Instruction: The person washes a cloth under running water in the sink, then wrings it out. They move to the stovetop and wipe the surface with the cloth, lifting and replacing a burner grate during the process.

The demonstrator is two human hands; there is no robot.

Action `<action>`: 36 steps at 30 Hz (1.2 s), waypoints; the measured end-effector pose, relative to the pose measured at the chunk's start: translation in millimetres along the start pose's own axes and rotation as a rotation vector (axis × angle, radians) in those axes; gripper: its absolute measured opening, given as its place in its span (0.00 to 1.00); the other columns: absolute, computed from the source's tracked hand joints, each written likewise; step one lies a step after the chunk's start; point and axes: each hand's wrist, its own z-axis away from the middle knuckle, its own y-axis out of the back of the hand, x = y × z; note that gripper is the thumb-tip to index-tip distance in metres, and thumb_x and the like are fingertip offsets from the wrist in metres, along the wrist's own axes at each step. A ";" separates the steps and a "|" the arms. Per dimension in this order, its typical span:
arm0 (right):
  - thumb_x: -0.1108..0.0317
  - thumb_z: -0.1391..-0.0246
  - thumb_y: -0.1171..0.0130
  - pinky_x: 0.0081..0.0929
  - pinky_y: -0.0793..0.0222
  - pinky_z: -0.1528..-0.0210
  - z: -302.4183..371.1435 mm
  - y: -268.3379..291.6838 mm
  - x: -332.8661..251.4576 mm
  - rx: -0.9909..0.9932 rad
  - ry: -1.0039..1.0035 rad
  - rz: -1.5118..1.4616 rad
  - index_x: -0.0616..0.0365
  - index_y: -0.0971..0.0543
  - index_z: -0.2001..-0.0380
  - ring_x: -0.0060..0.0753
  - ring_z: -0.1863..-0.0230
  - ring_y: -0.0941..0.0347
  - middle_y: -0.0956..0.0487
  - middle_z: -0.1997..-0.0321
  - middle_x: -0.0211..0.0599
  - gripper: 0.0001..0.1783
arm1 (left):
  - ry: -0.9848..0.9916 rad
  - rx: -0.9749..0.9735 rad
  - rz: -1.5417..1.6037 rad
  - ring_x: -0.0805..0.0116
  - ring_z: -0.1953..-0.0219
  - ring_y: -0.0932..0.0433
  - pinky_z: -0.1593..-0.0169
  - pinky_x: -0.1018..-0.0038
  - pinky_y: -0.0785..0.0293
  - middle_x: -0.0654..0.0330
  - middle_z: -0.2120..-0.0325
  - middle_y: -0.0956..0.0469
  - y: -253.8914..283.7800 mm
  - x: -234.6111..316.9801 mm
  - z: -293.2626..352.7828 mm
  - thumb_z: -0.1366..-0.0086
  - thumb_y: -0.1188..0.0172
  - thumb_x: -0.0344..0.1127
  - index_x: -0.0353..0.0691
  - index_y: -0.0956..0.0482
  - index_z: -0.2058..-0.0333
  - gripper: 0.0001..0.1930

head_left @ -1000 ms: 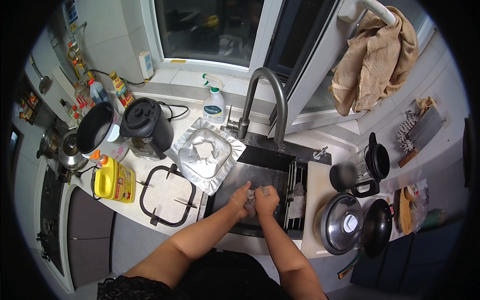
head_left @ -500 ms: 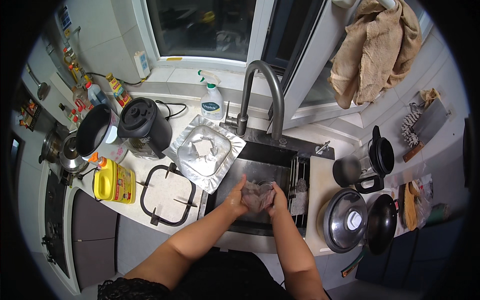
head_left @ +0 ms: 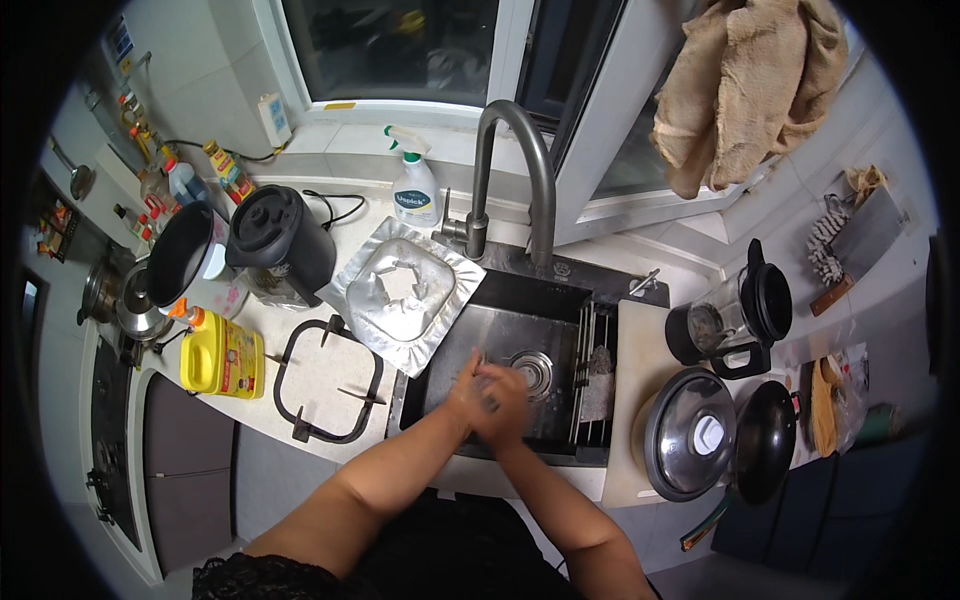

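Note:
Over the black sink (head_left: 460, 335) my two hands are pressed together. My left hand (head_left: 466, 392) is closed, its thumb pointing up towards the tap. Against it my right hand (head_left: 507, 402) is closed too, slightly blurred by motion. Squeezed between them is a thin, wet, greyish-pink cloth (head_left: 490, 404); only a small bit shows, the rest being hidden by fingers. Just right of my hands lies the round drain strainer (head_left: 531, 375) in the sink floor. A sheet of silver foil (head_left: 405, 295) with a torn central hole overlaps the sink's left rim.
The grey tap (head_left: 545, 190) arches behind the sink. A rack (head_left: 583, 400) with a grey scouring pad (head_left: 598, 375) spans its right side. A lidded pot (head_left: 690, 435) and frying pan (head_left: 765, 440) stand right. Left are a pan support (head_left: 375, 385) and yellow jug (head_left: 222, 358).
My hands have come together, bunching up the cloth that was spread between them. My right hand moved left, uncovering the strainer. The whole view has shifted slightly.

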 end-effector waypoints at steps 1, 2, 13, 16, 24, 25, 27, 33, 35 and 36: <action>0.73 0.67 0.37 0.36 0.33 0.66 3.2 -1.3 0.4 -0.073 0.012 -0.036 0.58 0.32 0.85 0.47 0.70 0.29 0.26 0.76 0.41 0.11 | 0.058 -0.220 0.049 0.62 0.64 0.24 0.56 0.64 0.28 0.55 0.67 0.23 25.0 4.1 -14.2 0.38 0.56 0.60 0.41 0.26 0.65 0.26; 0.73 0.67 0.38 0.35 0.33 0.68 11.2 -6.1 4.2 -0.148 0.025 -0.080 0.58 0.32 0.85 0.46 0.71 0.29 0.26 0.76 0.41 0.11 | 0.107 -0.437 0.097 0.62 0.64 0.24 0.56 0.65 0.27 0.55 0.67 0.23 69.0 11.0 -42.0 0.38 0.56 0.59 0.41 0.26 0.66 0.25; 0.73 0.67 0.41 0.34 0.35 0.73 27.1 -18.5 20.7 -0.171 -0.146 -0.117 0.59 0.32 0.86 0.44 0.79 0.32 0.28 0.83 0.40 0.08 | 0.289 -0.800 0.172 0.59 0.64 0.24 0.55 0.60 0.28 0.55 0.67 0.23 102.1 15.8 -73.6 0.38 0.55 0.56 0.42 0.26 0.66 0.21; 0.71 0.67 0.39 0.36 0.35 0.71 26.8 -3.1 64.9 -0.169 -0.418 0.304 0.57 0.33 0.87 0.44 0.76 0.32 0.29 0.80 0.40 0.11 | -0.074 0.232 -0.186 0.61 0.60 0.25 0.54 0.62 0.28 0.56 0.65 0.24 17.6 -12.0 -41.7 0.39 0.52 0.56 0.44 0.27 0.63 0.20; 0.71 0.66 0.41 0.35 0.35 0.71 38.0 -9.8 75.1 -0.078 -0.462 0.048 0.58 0.31 0.85 0.45 0.75 0.32 0.28 0.78 0.40 0.08 | 0.054 0.069 -0.094 0.59 0.63 0.25 0.55 0.60 0.29 0.56 0.67 0.24 8.5 -5.4 -36.7 0.38 0.55 0.50 0.44 0.27 0.67 0.16; 0.70 0.66 0.40 0.35 0.36 0.70 35.2 -11.8 84.1 -0.028 -0.619 0.128 0.58 0.31 0.85 0.45 0.74 0.32 0.28 0.77 0.40 0.09 | -0.008 0.305 -0.145 0.59 0.64 0.26 0.56 0.60 0.29 0.56 0.68 0.24 -9.0 -9.9 -29.9 0.38 0.54 0.52 0.45 0.27 0.68 0.17; 0.70 0.67 0.39 0.34 0.35 0.69 43.4 -15.6 87.8 0.057 -0.551 0.109 0.58 0.31 0.85 0.44 0.73 0.32 0.27 0.77 0.39 0.09 | -0.037 0.281 -0.090 0.58 0.64 0.26 0.56 0.60 0.30 0.55 0.67 0.25 17.6 -9.6 -48.3 0.38 0.53 0.53 0.45 0.27 0.67 0.18; 0.73 0.66 0.41 0.36 0.33 0.68 41.8 -13.6 53.3 -0.110 -0.374 -0.027 0.59 0.28 0.82 0.45 0.75 0.30 0.25 0.76 0.42 0.06 | 0.058 0.141 -0.072 0.57 0.57 0.27 0.52 0.61 0.32 0.54 0.60 0.24 39.7 1.7 -47.8 0.37 0.56 0.49 0.43 0.27 0.61 0.17; 0.74 0.69 0.40 0.36 0.33 0.69 61.5 -21.8 100.0 0.030 -0.726 0.132 0.59 0.28 0.83 0.45 0.76 0.31 0.25 0.76 0.41 0.07 | -0.021 0.256 -0.151 0.58 0.59 0.27 0.54 0.61 0.31 0.53 0.62 0.24 29.5 -11.2 -51.3 0.36 0.55 0.51 0.43 0.27 0.62 0.18; 0.70 0.68 0.41 0.38 0.35 0.70 60.1 -20.2 105.6 0.009 -0.798 0.165 0.58 0.29 0.85 0.45 0.75 0.32 0.28 0.79 0.42 0.07 | -0.080 0.275 -0.211 0.57 0.59 0.26 0.53 0.60 0.30 0.52 0.62 0.24 40.6 -11.7 -56.6 0.36 0.56 0.51 0.42 0.27 0.62 0.19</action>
